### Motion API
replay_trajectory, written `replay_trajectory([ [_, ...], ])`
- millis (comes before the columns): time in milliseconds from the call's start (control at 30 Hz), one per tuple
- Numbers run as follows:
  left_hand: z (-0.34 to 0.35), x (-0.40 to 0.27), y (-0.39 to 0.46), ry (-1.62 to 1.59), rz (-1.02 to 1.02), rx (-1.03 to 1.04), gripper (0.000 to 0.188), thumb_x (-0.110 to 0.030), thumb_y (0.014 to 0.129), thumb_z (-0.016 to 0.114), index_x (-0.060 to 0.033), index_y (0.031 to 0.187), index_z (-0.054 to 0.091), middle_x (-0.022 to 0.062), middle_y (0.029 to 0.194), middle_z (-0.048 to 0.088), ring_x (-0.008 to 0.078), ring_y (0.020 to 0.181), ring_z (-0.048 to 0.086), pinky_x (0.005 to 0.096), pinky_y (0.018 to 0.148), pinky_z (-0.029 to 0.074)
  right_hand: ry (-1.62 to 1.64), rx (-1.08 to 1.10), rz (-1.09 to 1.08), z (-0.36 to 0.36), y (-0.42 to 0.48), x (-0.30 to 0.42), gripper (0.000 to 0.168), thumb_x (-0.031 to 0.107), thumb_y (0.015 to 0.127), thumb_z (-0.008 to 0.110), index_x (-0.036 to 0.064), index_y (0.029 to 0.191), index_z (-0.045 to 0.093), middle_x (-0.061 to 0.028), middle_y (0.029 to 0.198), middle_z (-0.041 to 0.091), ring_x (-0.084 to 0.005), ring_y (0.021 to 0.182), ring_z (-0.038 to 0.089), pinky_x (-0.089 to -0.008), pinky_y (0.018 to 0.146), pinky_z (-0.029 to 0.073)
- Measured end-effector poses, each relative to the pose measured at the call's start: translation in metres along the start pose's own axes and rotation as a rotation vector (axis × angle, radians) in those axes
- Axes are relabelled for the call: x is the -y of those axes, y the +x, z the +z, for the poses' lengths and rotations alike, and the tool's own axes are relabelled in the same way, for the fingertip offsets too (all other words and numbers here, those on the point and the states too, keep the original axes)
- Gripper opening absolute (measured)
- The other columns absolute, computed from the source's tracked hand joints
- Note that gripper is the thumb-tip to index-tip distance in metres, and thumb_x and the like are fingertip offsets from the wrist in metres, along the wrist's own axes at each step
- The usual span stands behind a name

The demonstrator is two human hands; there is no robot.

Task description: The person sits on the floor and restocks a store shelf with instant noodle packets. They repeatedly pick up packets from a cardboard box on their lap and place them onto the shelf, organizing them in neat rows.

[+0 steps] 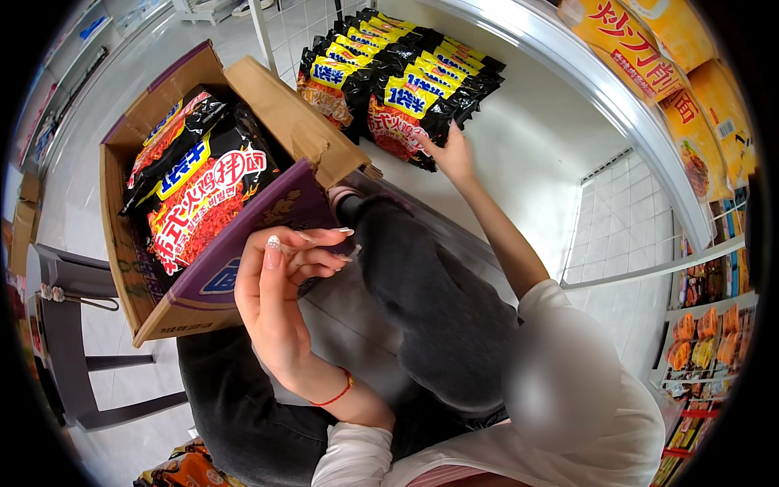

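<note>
My left hand (277, 304), with a red cord bracelet at the wrist, is raised in front of the cardboard box, its fingers loosely bent and apart around nothing. My right hand (453, 155) is at the right edge of the front noodle packet (398, 125) in the nearer row, thumb on its face; the other fingers are partly hidden. Black, yellow and red packets stand upright in two rows on a white shelf floor (517, 164). More such packets (207, 201) lie in the open brown and purple cardboard box (125, 243), one wide face turned up.
A torn box flap (292, 115) leans toward the packet rows. A curved metal shelf edge (584, 73) and white wire grid (599, 213) bound the right side. Yellow food packs (694, 146) sit beyond. A grey chair (73, 292) stands left; orange packs (188, 465) lie low left.
</note>
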State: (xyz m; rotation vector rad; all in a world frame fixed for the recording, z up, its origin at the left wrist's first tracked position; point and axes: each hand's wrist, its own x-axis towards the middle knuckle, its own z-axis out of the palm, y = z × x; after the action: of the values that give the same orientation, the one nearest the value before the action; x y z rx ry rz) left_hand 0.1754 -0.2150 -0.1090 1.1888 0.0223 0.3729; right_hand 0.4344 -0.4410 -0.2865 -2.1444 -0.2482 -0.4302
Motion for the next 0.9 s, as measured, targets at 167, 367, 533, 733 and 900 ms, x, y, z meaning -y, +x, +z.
replay_trajectory([
  [167, -0.002, -0.003, -0.002, 0.004, 0.003, -0.005, 0.023, -0.019, 0.091, 0.037, 0.0011, 0.089, 0.047, 0.0222, 0.089, 0.060, 0.0183, 0.069, 0.059, 0.0250, 0.065, 0.046, -0.406, -0.047, 0.201, -0.020, -0.017, 0.055, 0.067, 0.044, 0.065, 0.070, 0.000, 0.108, 0.041, -0.0156, 0.081, 0.061, -0.0299, 0.071, 0.060, -0.0377, 0.059, 0.046],
  [367, 0.000, -0.001, -0.002, 0.016, -0.005, -0.003, 0.022, -0.018, 0.091, 0.037, 0.0004, 0.088, 0.048, 0.0203, 0.089, 0.061, 0.0171, 0.069, 0.060, 0.0236, 0.065, 0.045, -0.122, -0.332, -0.073, -0.022, -0.041, 0.057, 0.044, 0.025, 0.066, 0.074, 0.005, 0.091, 0.044, -0.0020, 0.059, 0.047, -0.0126, 0.049, 0.045, -0.0271, 0.046, 0.038],
  [533, -0.001, -0.002, -0.001, -0.028, -0.027, 0.029, 0.022, -0.018, 0.091, 0.038, 0.0007, 0.089, 0.050, 0.0194, 0.090, 0.062, 0.0168, 0.070, 0.061, 0.0226, 0.064, 0.045, 0.248, -0.159, -0.259, -0.006, -0.040, 0.114, 0.021, 0.008, 0.075, 0.065, 0.004, 0.086, 0.047, 0.0020, 0.060, 0.051, -0.0050, 0.049, 0.046, -0.0203, 0.043, 0.037],
  [733, -0.006, -0.002, -0.004, -0.086, -0.024, 0.051, 0.021, -0.017, 0.092, 0.039, 0.0002, 0.090, 0.049, 0.0172, 0.090, 0.062, 0.0163, 0.072, 0.061, 0.0234, 0.065, 0.046, 0.735, 0.197, -0.464, 0.022, 0.041, 0.248, 0.013, 0.008, 0.078, 0.061, -0.001, 0.082, 0.052, -0.0031, 0.067, 0.057, -0.0055, 0.053, 0.053, -0.0183, 0.045, 0.042],
  [900, -0.008, -0.007, -0.004, -0.109, -0.033, 0.058, 0.019, -0.015, 0.091, 0.040, 0.0000, 0.089, 0.050, 0.0153, 0.087, 0.062, 0.0150, 0.073, 0.061, 0.0219, 0.064, 0.046, 0.064, 0.865, -0.235, 0.078, 0.084, 0.328, 0.055, 0.053, 0.070, 0.059, -0.001, 0.073, 0.063, -0.0088, 0.069, 0.062, -0.0143, 0.050, 0.056, -0.0265, 0.047, 0.048],
])
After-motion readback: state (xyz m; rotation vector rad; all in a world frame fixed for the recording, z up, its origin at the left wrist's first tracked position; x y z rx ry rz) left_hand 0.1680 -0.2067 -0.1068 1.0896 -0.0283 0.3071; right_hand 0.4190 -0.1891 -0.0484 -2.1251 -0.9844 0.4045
